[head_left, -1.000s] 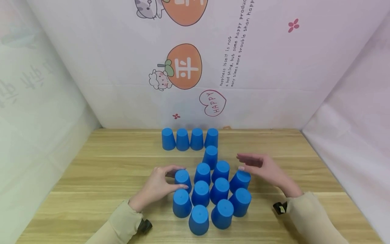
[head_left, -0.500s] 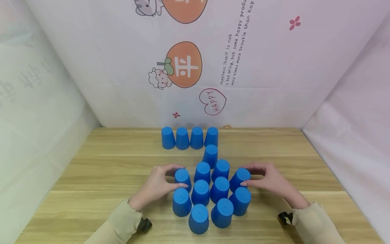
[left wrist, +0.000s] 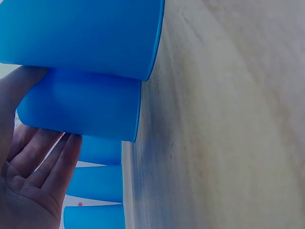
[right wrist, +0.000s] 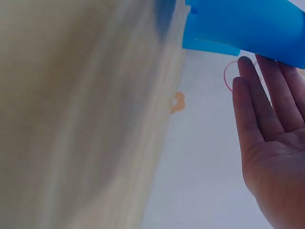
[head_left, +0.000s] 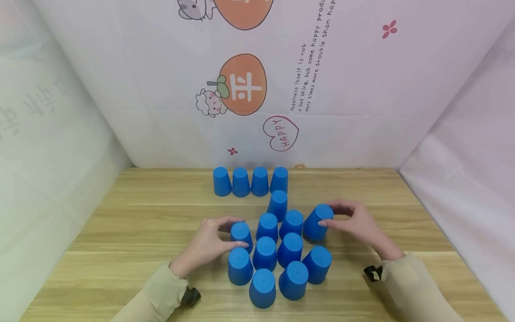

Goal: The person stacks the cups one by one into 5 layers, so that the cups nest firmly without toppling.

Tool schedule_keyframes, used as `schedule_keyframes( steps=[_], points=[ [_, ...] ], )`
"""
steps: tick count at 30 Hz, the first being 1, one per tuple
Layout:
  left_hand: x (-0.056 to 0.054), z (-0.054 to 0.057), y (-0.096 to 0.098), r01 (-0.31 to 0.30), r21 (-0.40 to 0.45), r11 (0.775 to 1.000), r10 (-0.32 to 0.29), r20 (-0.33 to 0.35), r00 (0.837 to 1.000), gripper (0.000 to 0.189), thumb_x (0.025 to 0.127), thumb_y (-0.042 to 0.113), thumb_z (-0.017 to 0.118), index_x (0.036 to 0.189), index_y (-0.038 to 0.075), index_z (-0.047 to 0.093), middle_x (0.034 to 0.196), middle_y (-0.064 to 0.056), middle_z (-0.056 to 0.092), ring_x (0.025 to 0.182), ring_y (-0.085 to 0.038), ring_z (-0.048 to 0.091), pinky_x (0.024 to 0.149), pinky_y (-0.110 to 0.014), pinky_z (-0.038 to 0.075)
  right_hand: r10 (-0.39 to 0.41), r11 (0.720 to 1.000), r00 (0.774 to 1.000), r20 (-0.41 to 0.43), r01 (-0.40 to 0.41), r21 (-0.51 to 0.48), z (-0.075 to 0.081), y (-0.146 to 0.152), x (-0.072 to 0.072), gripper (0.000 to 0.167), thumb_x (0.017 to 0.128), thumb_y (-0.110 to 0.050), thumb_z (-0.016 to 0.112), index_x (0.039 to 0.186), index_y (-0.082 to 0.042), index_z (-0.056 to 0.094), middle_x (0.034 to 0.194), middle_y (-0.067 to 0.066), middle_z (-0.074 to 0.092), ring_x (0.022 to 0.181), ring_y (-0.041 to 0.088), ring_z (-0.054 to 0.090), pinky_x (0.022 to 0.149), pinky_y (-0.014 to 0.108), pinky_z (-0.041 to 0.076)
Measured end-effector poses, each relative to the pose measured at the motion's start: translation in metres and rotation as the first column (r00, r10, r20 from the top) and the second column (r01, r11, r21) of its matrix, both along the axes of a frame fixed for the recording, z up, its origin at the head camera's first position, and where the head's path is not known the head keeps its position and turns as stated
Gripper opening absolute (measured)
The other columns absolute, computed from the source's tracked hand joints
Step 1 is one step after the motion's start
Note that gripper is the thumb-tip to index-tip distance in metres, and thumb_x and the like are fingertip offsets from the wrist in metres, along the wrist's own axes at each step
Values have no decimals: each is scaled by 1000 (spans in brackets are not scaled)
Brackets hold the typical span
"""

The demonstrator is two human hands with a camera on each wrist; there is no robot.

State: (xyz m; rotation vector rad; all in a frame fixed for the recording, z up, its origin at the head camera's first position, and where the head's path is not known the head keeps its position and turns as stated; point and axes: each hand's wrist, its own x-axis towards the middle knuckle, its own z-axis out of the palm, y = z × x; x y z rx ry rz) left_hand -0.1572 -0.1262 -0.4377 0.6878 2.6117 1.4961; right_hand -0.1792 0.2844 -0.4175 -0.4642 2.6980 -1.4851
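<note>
Upside-down blue cups stand in a cluster on the wooden table. With thumb and fingers on opposite sides, my left hand [head_left: 207,243] holds the cup [head_left: 240,236] at the cluster's left edge, which stands on the table. That held cup [left wrist: 81,105] also shows in the left wrist view, beside a nearer cup [left wrist: 81,36]. My right hand [head_left: 360,228] grips a cup [head_left: 315,223] at the cluster's back right, tilted and seemingly just off the table. In the right wrist view several fingers lie along this cup [right wrist: 252,28]; the thumb is out of sight there.
A row of several upside-down cups [head_left: 241,182] stands near the table's back edge. One more cup [head_left: 278,205] is between that row and the cluster. Printed white cloth [head_left: 342,134] rises behind the wooden table [head_left: 120,250].
My right hand came down around the back-right cup, then took it up and slightly away from me, apart from the cup in front. The left hand stayed in place on its cup.
</note>
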Motion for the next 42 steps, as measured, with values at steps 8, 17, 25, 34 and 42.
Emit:
schedule_keyframes(
  steps=[8, 17, 25, 34, 42],
  points=[
    [-1, -1, 0, 1, 4, 1000, -1, -2, 1000, 53, 81, 36, 89, 126, 16, 70, 113, 8, 73, 97, -8, 70, 88, -42, 58, -50, 998, 997, -57, 52, 26, 16, 0, -29, 44, 91, -31, 80, 127, -8, 69, 116, 5, 71, 108, 25, 65, 89, 33, 54],
    [0, 0, 0, 1, -1, 1000, -1, -3, 1000, 54, 81, 36, 89, 127, 14, 70, 113, 7, 73, 97, -7, 70, 88, -40, 58, -81, 996, 996, -43, 83, 38, 26, -12, -63, 55, 89, -43, 79, 130, -8, 67, 119, 9, 70, 108, 27, 65, 92, 47, 54],
    [0, 0, 0, 8, 1, 1000, -8, -4, 1000, 54, 81, 36, 88, 127, 13, 70, 114, 8, 73, 97, -7, 70, 87, -39, 58, -102, 994, 995, -9, 102, 36, 20, -21, -91, 61, 88, -52, 78, 131, -11, 66, 123, 10, 68, 112, 30, 62, 95, 51, 52],
    [0, -1, 0, 5, -9, 1000, -5, -3, 1000, 57, 81, 41, 88, 127, 13, 70, 114, 7, 73, 97, -7, 70, 87, -38, 58, -122, 990, 993, -4, 122, 75, -1, -27, -117, 72, 83, -61, 77, 134, -10, 65, 128, 11, 66, 115, 30, 62, 97, 51, 52],
    [-1, -1, 0, -7, -14, 1000, 7, 3, 1000, 57, 80, 40, 88, 127, 14, 70, 114, 7, 73, 97, -9, 70, 88, -41, 58, -113, 990, 994, -13, 113, 79, -8, -31, -122, 73, 84, -58, 78, 135, -7, 64, 128, 12, 66, 113, 31, 64, 95, 51, 53]
  ],
)
